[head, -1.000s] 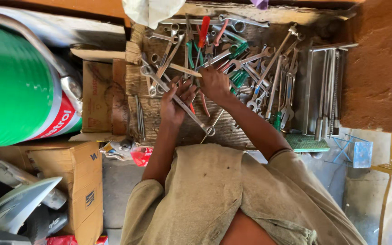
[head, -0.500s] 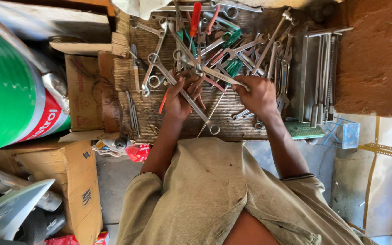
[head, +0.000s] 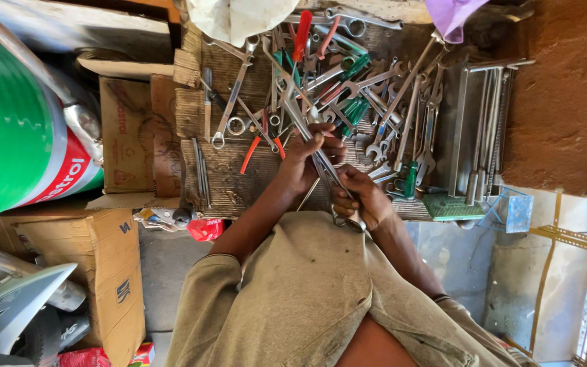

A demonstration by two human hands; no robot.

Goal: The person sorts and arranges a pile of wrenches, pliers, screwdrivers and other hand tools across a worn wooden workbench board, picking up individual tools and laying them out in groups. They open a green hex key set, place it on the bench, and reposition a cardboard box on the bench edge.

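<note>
1. Where the wooden bench top carries its load, a dense heap of spanners covers the upper half, heads overlapping, apparently tipped out loose rather than sorted.
2. Left hand: clenched round the shafts of a bundle of long spanners, fingers wrapped across them near mid-length, likely to keep the set from fanning apart.
3. Right hand: closed on the lower end of the same bundle, just above the ring ends that show beside the wrist; the 2 hands sit close together along the shafts, so the bundle is held off the bench, slanting over its front edge towards the body.
4. Red-handled screwdriver: lying among the heap near the top, apart from both hands.
5. Green-handled tools: several, mixed into the pile just beside the left hand.
6. Row of long steel bars: laid parallel at the bench's far side, well apart from the hands.
7. Green drum: beside the bench.
8. Cardboard boxes: stacked below the drum.
</note>
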